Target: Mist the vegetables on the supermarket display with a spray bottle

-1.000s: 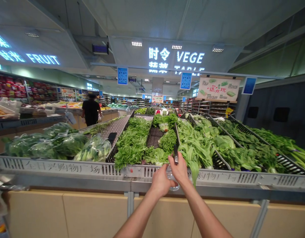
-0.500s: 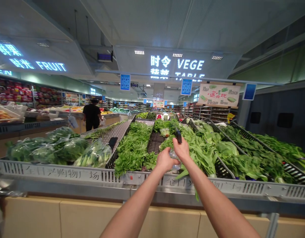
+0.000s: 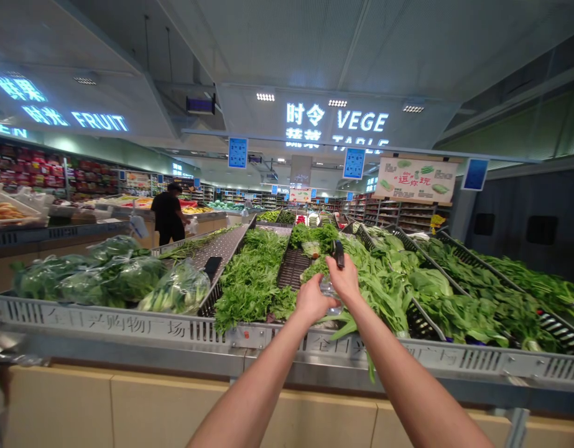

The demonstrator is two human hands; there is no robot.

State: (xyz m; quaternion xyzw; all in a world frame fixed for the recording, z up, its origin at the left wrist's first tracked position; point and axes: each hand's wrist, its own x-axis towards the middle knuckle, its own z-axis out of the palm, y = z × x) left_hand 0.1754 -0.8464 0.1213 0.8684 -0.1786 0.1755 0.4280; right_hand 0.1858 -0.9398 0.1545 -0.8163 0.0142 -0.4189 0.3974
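Observation:
Both my hands are on a spray bottle (image 3: 338,254) with a black spray head and a clear body, held out over the vegetable stand. My right hand (image 3: 344,282) is wrapped around its neck, just below the head. Lower down, my left hand (image 3: 311,299) grips the clear body from the left side; the fingers of that hand are partly hidden. Beneath and around the bottle lie long-leaved greens (image 3: 384,289). Feathery leafy greens (image 3: 249,274) fill the section to the left of my hands.
Bagged leafy vegetables (image 3: 132,280) lie at the left. A grey slatted rail (image 3: 128,323) runs along the front edge, and black dividers (image 3: 424,320) separate the sections. A person in black (image 3: 169,214) stands in the background by the fruit display.
The view has shifted slightly. The person in black in the background has turned and leans to the right. My hands keep nearly the same hold on the spray bottle.

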